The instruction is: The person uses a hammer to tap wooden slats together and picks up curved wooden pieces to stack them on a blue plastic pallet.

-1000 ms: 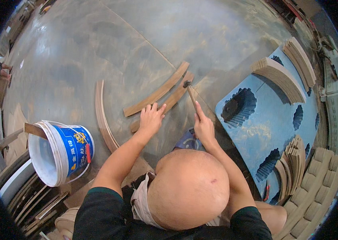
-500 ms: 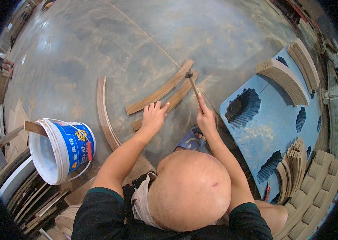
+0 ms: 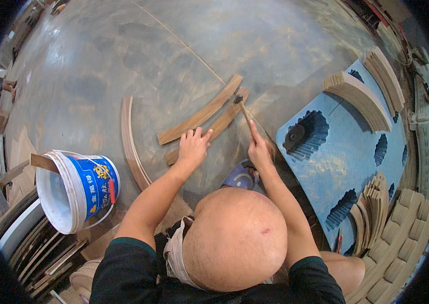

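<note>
Two curved wooden strips lie side by side on the floor in front of me: a farther strip (image 3: 202, 114) and a nearer strip (image 3: 222, 120). My left hand (image 3: 193, 149) rests over the nearer strip with its fingers spread, the tips by the gap between the two. A hammer (image 3: 245, 112) is gripped by the handle in my right hand (image 3: 260, 153), index finger stretched along it. Its dark head is over the far end of the nearer strip; contact is hard to tell. Another curved wooden strip (image 3: 132, 142) lies to the left.
A white and blue bucket (image 3: 93, 185) stands at left, a wood piece (image 3: 45, 162) across its rim. At right, a blue metal plate (image 3: 308, 175) with jagged holes carries stacks of curved wood (image 3: 359, 101). My slippered foot (image 3: 240, 176) is close by. Another person's hand (image 3: 9, 87) shows far left.
The hammer head has come down slightly toward the nearer strip. My left hand stays on that strip. At far left, the other person's hand has shifted.
</note>
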`<state>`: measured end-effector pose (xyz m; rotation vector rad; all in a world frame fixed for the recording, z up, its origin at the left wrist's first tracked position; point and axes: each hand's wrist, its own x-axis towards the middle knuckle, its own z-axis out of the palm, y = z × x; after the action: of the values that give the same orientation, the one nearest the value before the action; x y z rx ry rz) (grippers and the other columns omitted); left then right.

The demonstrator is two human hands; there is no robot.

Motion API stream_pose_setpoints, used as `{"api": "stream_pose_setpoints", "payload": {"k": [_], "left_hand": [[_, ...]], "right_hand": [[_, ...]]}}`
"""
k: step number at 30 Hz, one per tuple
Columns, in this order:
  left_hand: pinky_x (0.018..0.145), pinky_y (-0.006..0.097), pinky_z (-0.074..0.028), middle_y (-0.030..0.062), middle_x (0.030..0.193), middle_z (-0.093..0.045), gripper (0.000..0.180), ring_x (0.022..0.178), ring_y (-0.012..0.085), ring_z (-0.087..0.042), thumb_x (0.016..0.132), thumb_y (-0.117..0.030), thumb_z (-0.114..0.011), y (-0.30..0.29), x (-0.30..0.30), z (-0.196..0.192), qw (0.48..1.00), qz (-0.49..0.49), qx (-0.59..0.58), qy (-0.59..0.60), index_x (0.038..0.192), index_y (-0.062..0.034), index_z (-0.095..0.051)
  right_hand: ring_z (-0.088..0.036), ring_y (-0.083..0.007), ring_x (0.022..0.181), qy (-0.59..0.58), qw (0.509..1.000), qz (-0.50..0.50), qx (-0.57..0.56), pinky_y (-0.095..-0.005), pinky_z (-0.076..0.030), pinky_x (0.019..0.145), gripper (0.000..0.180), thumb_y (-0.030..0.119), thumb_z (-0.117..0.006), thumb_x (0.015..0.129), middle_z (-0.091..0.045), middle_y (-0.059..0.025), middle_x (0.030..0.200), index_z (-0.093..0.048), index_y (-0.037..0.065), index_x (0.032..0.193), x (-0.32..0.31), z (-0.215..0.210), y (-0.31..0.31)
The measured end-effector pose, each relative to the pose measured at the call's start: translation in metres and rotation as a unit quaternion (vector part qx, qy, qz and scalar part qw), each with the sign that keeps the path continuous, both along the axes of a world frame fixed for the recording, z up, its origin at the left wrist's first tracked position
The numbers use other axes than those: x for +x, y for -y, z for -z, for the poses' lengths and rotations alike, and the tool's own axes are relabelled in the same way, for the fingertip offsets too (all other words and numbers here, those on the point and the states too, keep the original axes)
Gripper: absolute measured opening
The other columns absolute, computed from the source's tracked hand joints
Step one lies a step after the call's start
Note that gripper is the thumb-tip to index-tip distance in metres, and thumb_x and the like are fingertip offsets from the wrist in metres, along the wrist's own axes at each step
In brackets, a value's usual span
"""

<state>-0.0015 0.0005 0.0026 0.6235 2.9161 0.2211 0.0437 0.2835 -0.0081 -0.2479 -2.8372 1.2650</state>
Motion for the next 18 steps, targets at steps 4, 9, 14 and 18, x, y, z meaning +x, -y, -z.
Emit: {"api": "stream_pose_setpoints", "payload": {"k": [4, 9, 14, 18], "left_hand": [[0.103, 0.05, -0.05, 0.0096, 0.132, -0.065, 0.058, 0.124, 0.0329, -0.063, 0.104, -0.031, -0.079, 0.001, 0.001, 0.006, 1.0, 0.007, 0.008, -0.025, 0.161, -0.0285, -0.067], [0.108, 0.051, -0.049, 0.0107, 0.137, -0.065, 0.065, 0.131, 0.0339, -0.061, 0.103, -0.034, -0.081, 0.001, 0.0, 0.002, 1.0, 0.008, 0.006, -0.001, 0.164, -0.0281, -0.063], [0.12, 0.052, -0.045, 0.0148, 0.149, -0.063, 0.08, 0.142, 0.038, -0.057, 0.096, -0.04, -0.089, 0.028, 0.012, -0.016, 0.995, -0.032, 0.09, 0.023, 0.166, -0.0163, -0.059], [0.122, 0.051, -0.044, 0.0125, 0.147, -0.064, 0.074, 0.14, 0.0362, -0.058, 0.092, -0.034, -0.092, 0.087, 0.041, -0.01, 0.996, -0.072, 0.05, 0.027, 0.157, -0.0117, -0.065]], "right_hand": [[-0.054, -0.0251, 0.07, -0.072, 0.996, -0.002, -0.049, -0.0375, -0.052, 0.07, 0.067, 0.006, -0.065, 0.113, -0.057, -0.0208, 0.083, -0.053, 0.029, 0.175, -0.001, -0.004, 0.002], [-0.07, -0.0328, 0.088, 0.049, 0.999, 0.001, 0.004, -0.0464, -0.058, 0.086, 0.068, 0.008, -0.062, 0.115, -0.068, -0.0331, 0.109, -0.047, 0.03, 0.177, -0.001, 0.003, -0.006], [-0.077, -0.0326, 0.102, 0.001, 0.995, 0.048, -0.086, -0.0435, -0.061, 0.096, 0.065, 0.014, -0.056, 0.121, -0.066, -0.0239, 0.151, -0.04, 0.034, 0.181, 0.014, 0.007, -0.02], [-0.056, -0.0171, 0.081, 0.072, 0.973, 0.097, -0.198, -0.0336, -0.053, 0.076, 0.063, 0.016, -0.055, 0.123, -0.069, -0.0106, 0.124, -0.042, 0.038, 0.18, 0.033, -0.021, -0.006]]}}
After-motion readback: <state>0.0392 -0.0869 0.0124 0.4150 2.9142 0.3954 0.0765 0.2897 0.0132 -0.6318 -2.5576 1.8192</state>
